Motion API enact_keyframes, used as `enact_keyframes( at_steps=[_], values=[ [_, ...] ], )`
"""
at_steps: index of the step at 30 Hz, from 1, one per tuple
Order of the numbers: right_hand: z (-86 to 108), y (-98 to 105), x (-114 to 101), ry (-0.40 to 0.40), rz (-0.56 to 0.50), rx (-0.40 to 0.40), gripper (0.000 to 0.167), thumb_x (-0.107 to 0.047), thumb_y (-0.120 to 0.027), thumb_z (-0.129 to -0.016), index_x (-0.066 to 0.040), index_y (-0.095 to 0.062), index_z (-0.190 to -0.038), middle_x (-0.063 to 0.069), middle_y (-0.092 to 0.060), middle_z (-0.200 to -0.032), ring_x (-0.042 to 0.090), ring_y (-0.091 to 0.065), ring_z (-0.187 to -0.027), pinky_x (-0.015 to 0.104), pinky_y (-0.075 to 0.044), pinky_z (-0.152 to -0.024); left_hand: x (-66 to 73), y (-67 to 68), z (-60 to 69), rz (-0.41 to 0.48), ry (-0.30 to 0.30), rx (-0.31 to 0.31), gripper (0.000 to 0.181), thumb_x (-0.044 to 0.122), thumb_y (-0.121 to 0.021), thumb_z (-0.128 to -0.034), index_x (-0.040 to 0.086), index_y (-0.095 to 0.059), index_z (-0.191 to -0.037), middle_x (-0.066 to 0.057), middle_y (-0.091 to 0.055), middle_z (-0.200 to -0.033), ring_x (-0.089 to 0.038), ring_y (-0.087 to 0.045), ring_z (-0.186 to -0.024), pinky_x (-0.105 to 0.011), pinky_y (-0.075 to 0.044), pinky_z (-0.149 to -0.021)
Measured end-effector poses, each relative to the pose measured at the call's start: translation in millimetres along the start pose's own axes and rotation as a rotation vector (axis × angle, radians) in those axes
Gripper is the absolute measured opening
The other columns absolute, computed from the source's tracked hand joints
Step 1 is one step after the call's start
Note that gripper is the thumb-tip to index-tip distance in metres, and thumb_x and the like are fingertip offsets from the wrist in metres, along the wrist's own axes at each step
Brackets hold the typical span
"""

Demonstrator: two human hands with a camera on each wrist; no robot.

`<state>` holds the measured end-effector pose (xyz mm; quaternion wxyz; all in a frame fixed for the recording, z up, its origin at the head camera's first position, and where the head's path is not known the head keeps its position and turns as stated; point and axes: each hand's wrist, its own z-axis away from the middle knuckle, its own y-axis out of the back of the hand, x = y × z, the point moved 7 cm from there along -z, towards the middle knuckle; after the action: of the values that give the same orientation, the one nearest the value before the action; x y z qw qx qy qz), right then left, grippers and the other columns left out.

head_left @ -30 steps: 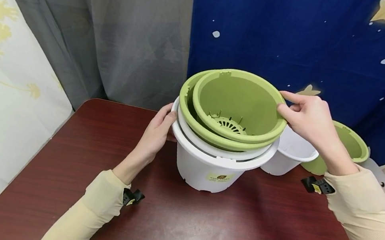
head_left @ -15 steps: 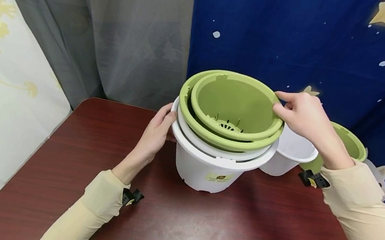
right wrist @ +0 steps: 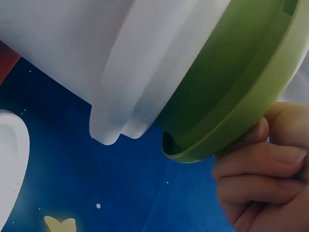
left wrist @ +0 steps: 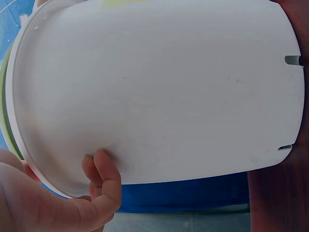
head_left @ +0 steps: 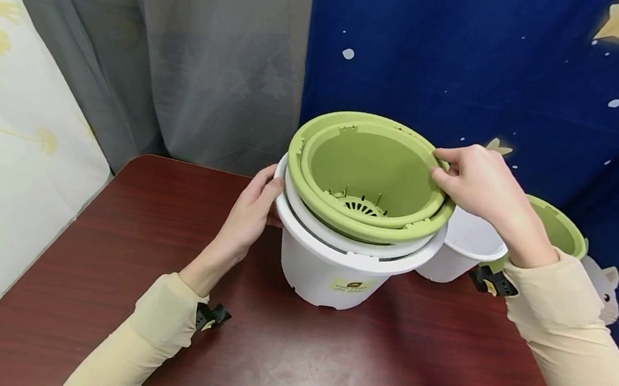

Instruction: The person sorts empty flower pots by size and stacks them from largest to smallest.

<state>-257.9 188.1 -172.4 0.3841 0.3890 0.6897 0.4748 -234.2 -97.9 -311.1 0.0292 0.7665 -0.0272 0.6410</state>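
A white plastic flowerpot (head_left: 304, 279) with a small label stands on the table, a second white pot (head_left: 307, 215) nested in it. Inside these sits a green flowerpot (head_left: 296, 169), tilted, and a smaller green pot (head_left: 382, 170) with a slotted bottom lies within that one. My left hand (head_left: 245, 214) grips the outer white pot's rim from the left; the left wrist view shows its curled fingers against the white wall (left wrist: 183, 96). At the right, my right hand (head_left: 479, 181) pinches the smaller green pot's rim between thumb and finger. The nested pots' lower walls are hidden.
Behind the right hand stand another white pot (head_left: 456, 249) and another green pot (head_left: 557, 230), partly covered by the arm. A blue curtain (head_left: 419, 52) and a grey curtain (head_left: 226, 67) hang behind the dark red table (head_left: 265, 368).
The smaller green pot has sunk down and leftward into the larger green one, its rim now inside the other's. My right hand moved left with it; my left hand stayed put.
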Motion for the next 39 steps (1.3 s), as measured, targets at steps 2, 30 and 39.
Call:
enact_keyframes(
  at_steps=[2,30,39],
  values=[
    [-0.8,-2,0,-0.013,0.017,-0.016,0.034,-0.014,-0.054,-0.093,0.001,-0.070,-0.119,-0.004,-0.045,-0.057,0.023,-0.048,-0.060,0.037,-0.037,-0.058,-0.6,-0.8,0.1,0.000,0.002,-0.001,0.042,0.027,-0.042,-0.1082,0.017,-0.048,-0.148,-0.012,-0.060,-0.099,-0.018,-0.061,-0.073,-0.038,-0.056,-0.071],
    [13.7,-3,16,-0.103,-0.109,0.058,0.045,-0.031,-0.068,-0.097,-0.001,-0.067,-0.130,-0.001,-0.047,-0.056,0.021,-0.041,-0.056,0.034,-0.031,-0.051,-0.9,-8.0,0.5,0.026,0.001,-0.014,0.042,0.028,-0.042,-0.1083,0.017,-0.047,-0.148,-0.011,-0.060,-0.094,-0.020,-0.061,-0.074,-0.037,-0.055,-0.070],
    [17.0,-1,16,-0.077,-0.139,0.154,0.039,-0.032,-0.068,-0.096,-0.004,-0.072,-0.124,-0.001,-0.044,-0.054,0.018,-0.039,-0.053,0.031,-0.029,-0.050,-1.4,-7.4,-0.4,0.018,0.002,-0.018,0.042,0.028,-0.041,-0.1083,0.016,-0.047,-0.148,-0.011,-0.059,-0.094,-0.020,-0.061,-0.074,-0.038,-0.056,-0.070]
  ],
)
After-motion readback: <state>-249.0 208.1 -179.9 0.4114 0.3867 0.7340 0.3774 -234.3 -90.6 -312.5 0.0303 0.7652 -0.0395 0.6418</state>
